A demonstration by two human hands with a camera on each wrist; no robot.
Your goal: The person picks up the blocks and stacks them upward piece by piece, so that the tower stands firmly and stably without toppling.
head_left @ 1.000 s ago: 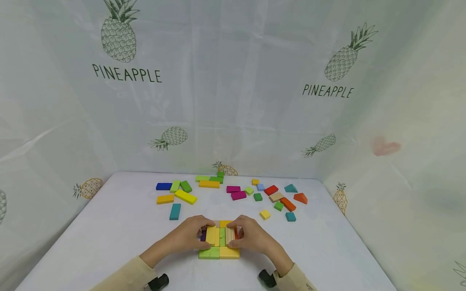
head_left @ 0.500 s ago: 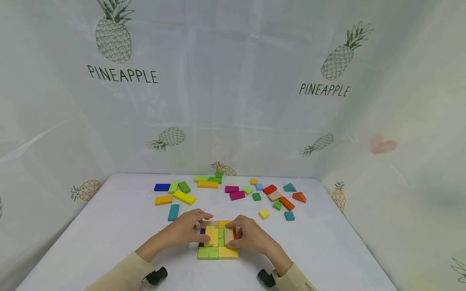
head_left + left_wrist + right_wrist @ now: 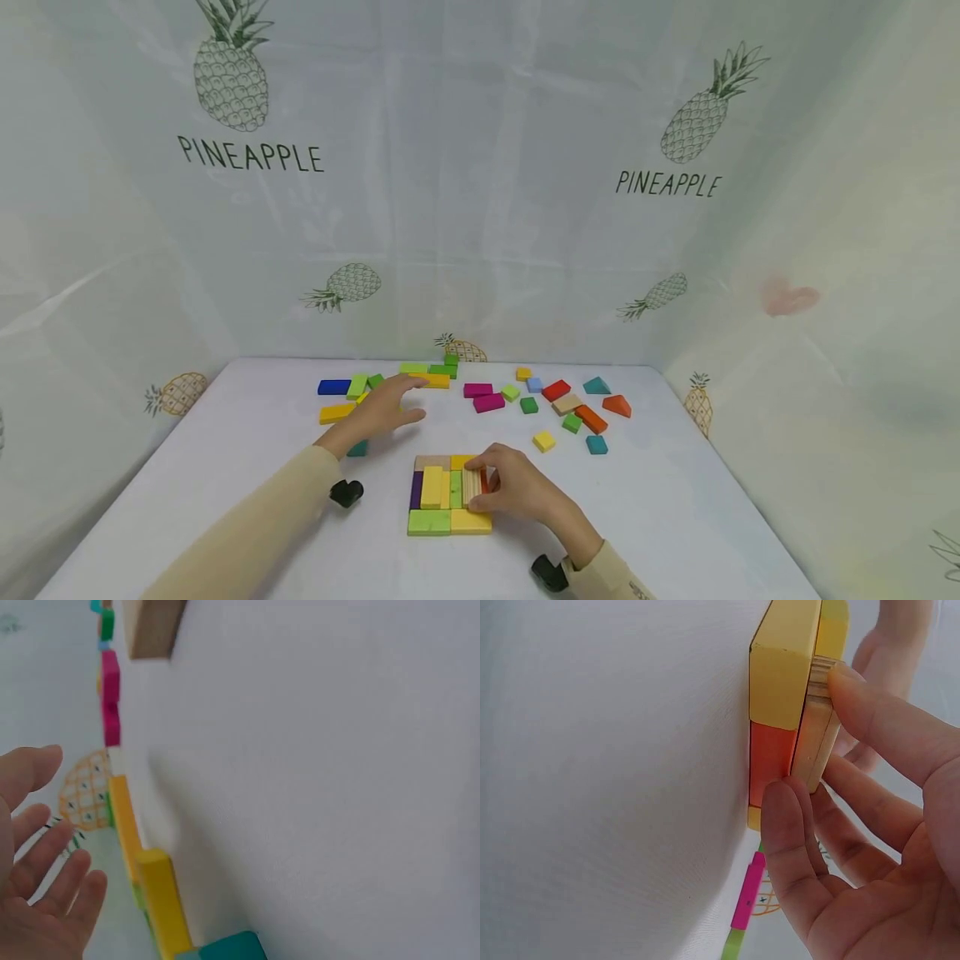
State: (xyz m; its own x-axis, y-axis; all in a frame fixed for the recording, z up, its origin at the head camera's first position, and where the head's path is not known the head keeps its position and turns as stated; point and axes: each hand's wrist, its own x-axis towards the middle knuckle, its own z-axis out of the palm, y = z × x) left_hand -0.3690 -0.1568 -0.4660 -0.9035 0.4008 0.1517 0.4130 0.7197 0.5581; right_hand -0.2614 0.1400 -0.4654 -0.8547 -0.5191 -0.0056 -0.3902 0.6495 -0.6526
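In the head view a flat rectangle of wooden blocks lies near the front of the table, edged by a light green block (image 3: 429, 523), a yellow block (image 3: 471, 522), a dark purple block (image 3: 416, 492) and a plain wood block (image 3: 432, 462). A yellow block (image 3: 432, 487) rests on its left part. My right hand (image 3: 517, 483) holds a ribbed plain wood block (image 3: 472, 489) on the right part, thumb at the near end and fingers at the far end. My left hand (image 3: 384, 406), fingers spread and holding nothing, hovers over the back-left blocks, near an orange-yellow block (image 3: 435, 381).
Loose blocks lie along the back: a blue block (image 3: 333, 387) at left, two magenta blocks (image 3: 489, 402) mid-table, red, green and teal pieces at right. A teal block (image 3: 357, 448) sits partly under my left wrist. A patterned curtain (image 3: 480, 208) hangs behind.
My left hand has let go of the yellow block on the rectangle and moved away toward the back-left blocks. My right hand stays on the ribbed wood block.
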